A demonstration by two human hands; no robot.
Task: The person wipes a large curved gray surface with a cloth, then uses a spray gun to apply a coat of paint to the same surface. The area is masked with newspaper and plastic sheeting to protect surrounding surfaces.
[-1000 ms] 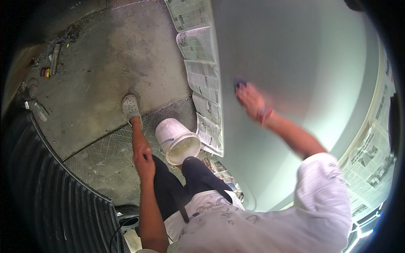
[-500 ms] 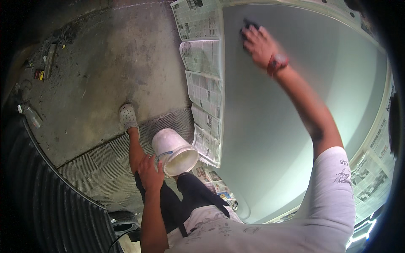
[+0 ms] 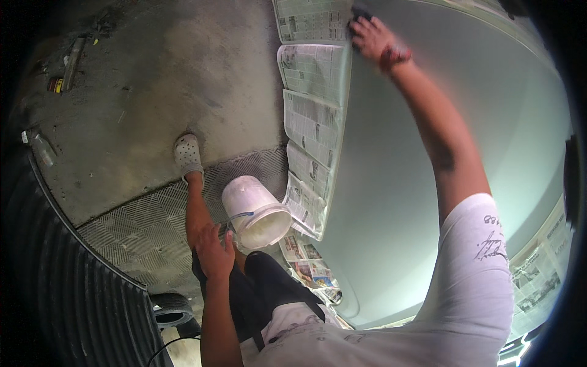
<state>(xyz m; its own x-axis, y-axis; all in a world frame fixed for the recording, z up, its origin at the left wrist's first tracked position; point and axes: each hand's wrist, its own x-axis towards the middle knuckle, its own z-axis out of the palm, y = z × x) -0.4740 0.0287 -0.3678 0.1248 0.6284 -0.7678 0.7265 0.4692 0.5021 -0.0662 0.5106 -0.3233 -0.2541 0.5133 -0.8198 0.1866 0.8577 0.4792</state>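
My right hand (image 3: 374, 38), with a red watch at its wrist, presses a small black pad (image 3: 361, 13) against the grey panel (image 3: 397, 159) near its far left edge. The fingers partly cover the pad, so its exact kind is unclear. Down by my knee, my left hand (image 3: 214, 251) rests on my leg with fingers apart and nothing in it. Just right of those fingers a white bucket (image 3: 251, 199) lies tilted, its mouth toward me and a blue-gripped handle across it.
Newspaper sheets (image 3: 312, 116) are taped along the panel's left edge, and more newspaper (image 3: 538, 275) lines its right side. A black corrugated sheet (image 3: 79, 275) curves along the lower left, beside a tyre (image 3: 171, 310). A plastic bottle (image 3: 45, 150) lies on the concrete floor (image 3: 153, 92).
My right hand and the black pad have shifted toward the panel's far left edge. The view has also moved a little. My left hand stays on my leg.
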